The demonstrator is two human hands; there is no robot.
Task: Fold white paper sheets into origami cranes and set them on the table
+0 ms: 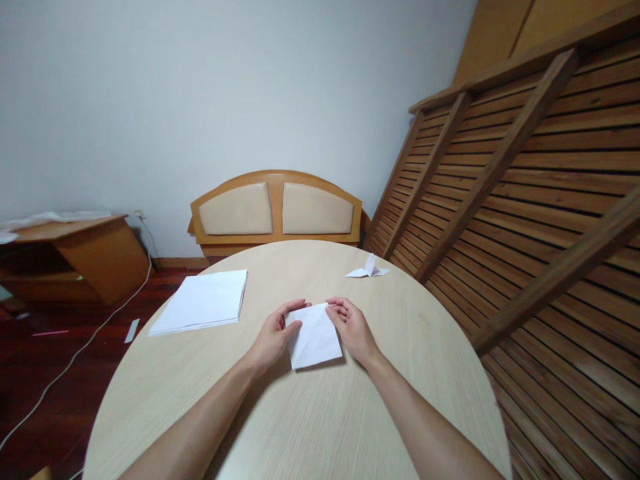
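A small squarish piece of white folded paper [315,339] is held between my two hands, just over the round table, with faint creases across its face. My left hand [274,333] grips its left edge, thumb on top and fingers behind. At the upper right corner, my right hand [353,328] pinches the paper between thumb and fingers. Beyond my right hand stands a folded white paper figure [369,268] with spread, wing-like points. To the left lies a stack of white paper sheets [203,303].
The round pale wooden table [400,387] fills the lower middle. Behind it stands a headboard [277,207] with two cream panels. A slatted wooden frame [525,180] leans close along the right. On the left are a wooden desk [107,257] and a white cable [93,340] across the floor.
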